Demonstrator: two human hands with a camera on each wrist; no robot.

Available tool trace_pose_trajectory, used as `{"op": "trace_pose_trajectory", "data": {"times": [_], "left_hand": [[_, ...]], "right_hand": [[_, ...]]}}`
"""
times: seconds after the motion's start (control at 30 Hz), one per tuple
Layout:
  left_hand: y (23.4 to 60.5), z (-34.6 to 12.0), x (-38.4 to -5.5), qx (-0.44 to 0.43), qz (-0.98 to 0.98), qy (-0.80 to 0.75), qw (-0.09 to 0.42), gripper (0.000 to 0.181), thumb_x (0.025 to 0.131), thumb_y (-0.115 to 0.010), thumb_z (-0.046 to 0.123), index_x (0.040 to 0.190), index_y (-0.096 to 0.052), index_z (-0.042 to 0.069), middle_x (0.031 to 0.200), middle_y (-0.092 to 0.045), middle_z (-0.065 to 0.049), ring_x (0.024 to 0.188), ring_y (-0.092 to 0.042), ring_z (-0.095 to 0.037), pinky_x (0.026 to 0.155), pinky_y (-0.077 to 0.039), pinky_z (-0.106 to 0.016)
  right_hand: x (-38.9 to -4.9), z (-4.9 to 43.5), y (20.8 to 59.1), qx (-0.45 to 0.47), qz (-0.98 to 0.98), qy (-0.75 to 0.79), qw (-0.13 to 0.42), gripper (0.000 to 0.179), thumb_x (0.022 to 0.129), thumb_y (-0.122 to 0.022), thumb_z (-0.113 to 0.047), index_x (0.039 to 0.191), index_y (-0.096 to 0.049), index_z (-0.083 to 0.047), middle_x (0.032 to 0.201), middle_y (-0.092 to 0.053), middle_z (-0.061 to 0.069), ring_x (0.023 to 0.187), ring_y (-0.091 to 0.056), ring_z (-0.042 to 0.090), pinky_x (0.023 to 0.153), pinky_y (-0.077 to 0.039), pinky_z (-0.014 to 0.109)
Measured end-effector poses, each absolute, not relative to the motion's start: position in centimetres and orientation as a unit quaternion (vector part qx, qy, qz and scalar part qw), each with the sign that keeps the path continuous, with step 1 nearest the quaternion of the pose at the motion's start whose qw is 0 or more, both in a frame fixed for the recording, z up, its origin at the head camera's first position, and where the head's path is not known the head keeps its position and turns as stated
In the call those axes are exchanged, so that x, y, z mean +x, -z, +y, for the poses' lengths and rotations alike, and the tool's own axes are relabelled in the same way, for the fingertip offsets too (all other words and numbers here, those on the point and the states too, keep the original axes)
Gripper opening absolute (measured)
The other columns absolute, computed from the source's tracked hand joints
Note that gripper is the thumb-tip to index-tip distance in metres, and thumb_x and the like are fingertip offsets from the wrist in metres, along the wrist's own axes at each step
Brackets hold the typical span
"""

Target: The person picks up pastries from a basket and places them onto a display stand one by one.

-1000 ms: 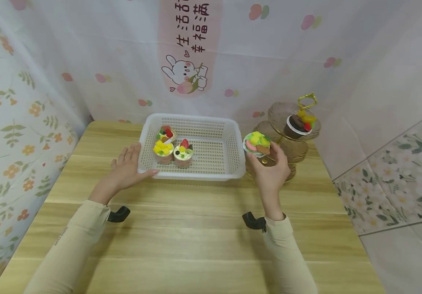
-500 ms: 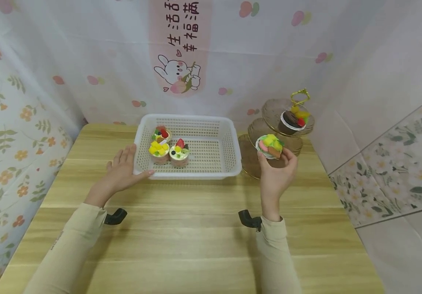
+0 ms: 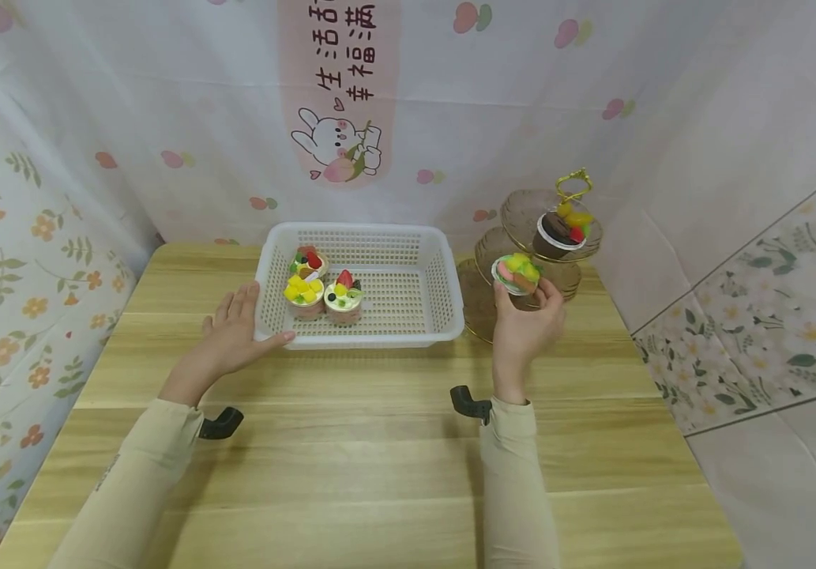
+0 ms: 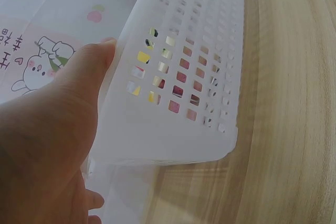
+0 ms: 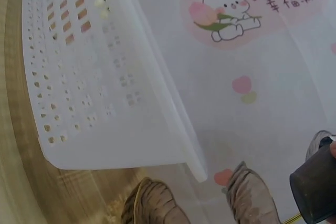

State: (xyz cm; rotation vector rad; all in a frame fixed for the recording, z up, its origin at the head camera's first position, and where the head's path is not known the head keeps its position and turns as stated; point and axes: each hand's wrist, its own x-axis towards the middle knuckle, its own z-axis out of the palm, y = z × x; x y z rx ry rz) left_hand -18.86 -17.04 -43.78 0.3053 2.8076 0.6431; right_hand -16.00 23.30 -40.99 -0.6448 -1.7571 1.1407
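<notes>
My right hand (image 3: 527, 328) holds a toy cupcake (image 3: 517, 273) topped with yellow, pink and brown pieces, in front of the middle tier of a three-tier stand (image 3: 475, 304). In the right wrist view, its dark cup (image 5: 313, 184) shows at the right edge, with a fingertip against it. My left hand (image 3: 230, 340) rests at the near left corner of a white perforated basket (image 3: 361, 341), fingers straight along the end and thumb on the front rim. Inside the basket's left part stand three dessert cups, including one with yellow cubes (image 3: 306, 296) and one with a strawberry (image 3: 343, 298).
A chocolate cupcake (image 3: 559, 235) with fruit sits on the stand's top tier, below the gold handle (image 3: 573, 183). A wooden table (image 3: 365, 450) carries everything. A printed curtain (image 3: 237, 126) hangs right behind, and a wall (image 3: 756, 348) lies to the right.
My right hand has carried the cupcake rightward from beside the basket's rim to the stand, then slightly up. The left hand stays on the basket. The head view has shifted a little.
</notes>
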Motion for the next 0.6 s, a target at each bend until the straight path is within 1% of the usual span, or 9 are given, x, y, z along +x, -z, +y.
{"op": "trace_pose_trajectory", "data": {"times": [0.07, 0.17, 0.3, 0.4, 0.6], "left_hand": [[43.8, -17.1, -18.9, 0.104, 0.962, -0.22, 0.122, 0.116, 0.078, -0.045, 0.078, 0.15, 0.015, 0.01, 0.157, 0.004, -0.027, 0.143, 0.005, -0.052, 0.102, -0.004, -0.079], [43.9, -17.0, -18.9, 0.104, 0.962, -0.221, 0.122, 0.116, 0.079, -0.046, 0.077, 0.15, 0.015, 0.01, 0.157, 0.004, -0.027, 0.143, 0.005, -0.051, 0.101, -0.004, -0.079], [43.9, -17.0, -18.9, 0.106, 0.962, -0.222, 0.122, 0.116, 0.079, -0.046, 0.077, 0.151, 0.015, 0.01, 0.157, 0.005, -0.027, 0.142, 0.005, -0.051, 0.101, -0.004, -0.079], [43.9, -16.9, -18.9, 0.105, 0.961, -0.222, 0.123, 0.116, 0.079, -0.046, 0.077, 0.151, 0.015, 0.01, 0.157, 0.006, -0.026, 0.143, 0.005, -0.051, 0.101, -0.004, -0.079], [44.0, -17.0, -18.8, 0.102, 0.961, -0.225, 0.125, 0.117, 0.078, -0.046, 0.077, 0.15, 0.016, 0.01, 0.157, 0.007, -0.026, 0.143, 0.007, -0.051, 0.102, -0.003, -0.079]], "right_hand": [[-16.4, 23.4, 41.1, -0.28, -0.721, -0.447, 0.45, 0.061, 0.062, -0.087, -0.032, 0.112, -0.061, -0.009, 0.108, -0.069, 0.01, 0.107, -0.054, 0.025, 0.093, -0.035, 0.038], [-16.9, 23.5, 41.2, -0.291, -0.733, -0.429, 0.441, 0.062, 0.063, -0.087, -0.034, 0.113, -0.06, -0.009, 0.111, -0.068, 0.01, 0.11, -0.053, 0.026, 0.099, -0.033, 0.039], [-17.5, 23.6, 41.5, -0.296, -0.743, -0.409, 0.44, 0.063, 0.063, -0.087, -0.037, 0.112, -0.06, -0.009, 0.107, -0.07, 0.01, 0.108, -0.053, 0.027, 0.105, -0.029, 0.039], [-17.9, 23.7, 41.7, -0.299, -0.748, -0.395, 0.443, 0.062, 0.063, -0.086, -0.038, 0.111, -0.06, -0.008, 0.105, -0.071, 0.009, 0.106, -0.053, 0.028, 0.105, -0.029, 0.04], [-18.5, 23.9, 41.9, -0.301, -0.753, -0.392, 0.434, 0.062, 0.064, -0.086, -0.036, 0.112, -0.059, -0.007, 0.107, -0.071, 0.007, 0.108, -0.053, 0.027, 0.109, -0.024, 0.038]]}}
